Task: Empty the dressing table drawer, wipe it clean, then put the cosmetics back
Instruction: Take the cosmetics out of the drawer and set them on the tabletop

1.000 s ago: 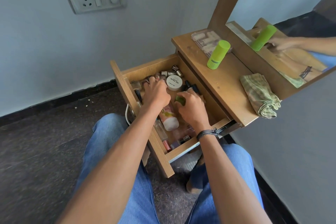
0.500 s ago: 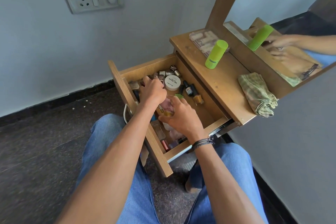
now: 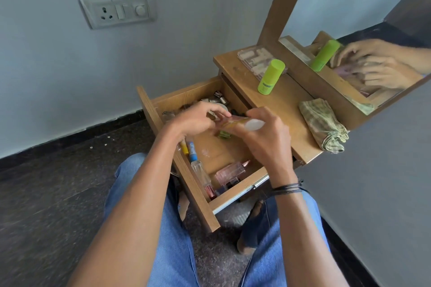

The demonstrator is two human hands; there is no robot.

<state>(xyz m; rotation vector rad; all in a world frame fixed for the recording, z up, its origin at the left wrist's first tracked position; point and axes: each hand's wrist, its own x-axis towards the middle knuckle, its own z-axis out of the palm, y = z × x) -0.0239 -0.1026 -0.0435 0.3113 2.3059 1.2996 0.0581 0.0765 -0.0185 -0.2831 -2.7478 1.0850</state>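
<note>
The wooden drawer (image 3: 235, 191) stands pulled open, with several cosmetics inside. Above it, my right hand (image 3: 261, 140) grips a pinkish tube with a white cap (image 3: 253, 124). My left hand (image 3: 198, 119) is closed on a small metallic item (image 3: 212, 114) and touches the tube's other end. Left in the drawer are a pink perfume bottle (image 3: 231, 171), a clear glass bottle (image 3: 201, 171), a blue tube (image 3: 192, 152), a yellow tube (image 3: 183, 147) and small bottles at the back (image 3: 218, 98). A small green item (image 3: 223, 134) lies under my hands.
On the dressing table top (image 3: 279, 105) stand a lime green bottle (image 3: 270, 77), a clear palette case (image 3: 255, 59) and a folded checked cloth (image 3: 324, 128). The mirror (image 3: 363, 7) rises behind. A wall socket (image 3: 116, 11) is at upper left. My knees in jeans sit below the drawer.
Both hands have risen out of the drawer with items in them. The pinkish tube has left the drawer floor, which now shows bare wood in the middle.
</note>
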